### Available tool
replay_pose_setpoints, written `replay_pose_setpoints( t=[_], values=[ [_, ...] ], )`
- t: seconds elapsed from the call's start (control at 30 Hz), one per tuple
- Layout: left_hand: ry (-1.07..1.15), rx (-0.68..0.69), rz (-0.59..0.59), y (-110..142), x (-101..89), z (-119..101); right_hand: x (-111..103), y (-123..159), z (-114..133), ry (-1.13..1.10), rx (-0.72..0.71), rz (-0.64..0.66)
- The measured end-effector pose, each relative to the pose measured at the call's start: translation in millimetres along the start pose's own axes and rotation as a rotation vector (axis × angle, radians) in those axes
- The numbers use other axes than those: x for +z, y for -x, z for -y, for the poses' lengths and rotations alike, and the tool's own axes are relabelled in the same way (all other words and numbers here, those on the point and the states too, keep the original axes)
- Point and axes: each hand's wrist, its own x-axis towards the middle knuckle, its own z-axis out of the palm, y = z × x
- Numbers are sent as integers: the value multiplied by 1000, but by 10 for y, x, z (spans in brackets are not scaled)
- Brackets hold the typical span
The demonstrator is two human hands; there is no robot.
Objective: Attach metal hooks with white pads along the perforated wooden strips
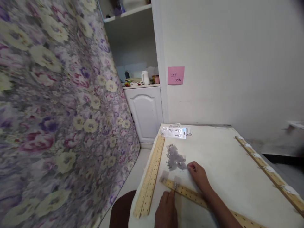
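My left hand (166,209) rests at the near edge of the white table (225,158), fingers together against a perforated wooden strip (190,193) that runs slantwise toward me. A small metal fitting (175,184) sits on that strip just beyond the fingertips. My right hand (199,173) lies across the same strip, fingers curled, reaching toward a pile of small clear bags of metal hooks (175,157). What the fingers hold, if anything, is hidden.
Two more perforated wooden strips (152,177) lie along the table's left edge and another (270,174) along the right. A plastic blister pack (174,132) lies at the far edge. A floral curtain (59,110) hangs left. A white cabinet (144,110) and pink note (175,75) stand behind.
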Motion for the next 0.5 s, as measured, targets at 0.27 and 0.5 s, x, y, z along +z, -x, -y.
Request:
replay_pose_setpoints(
  t=[0.27,0.5],
  values=[
    [119,107,-157,-47,248,211,158,-401,-58,10,88,-40],
    [223,182,-315,-53,317,241,3,-320,-63,-113,105,-27]
  ],
)
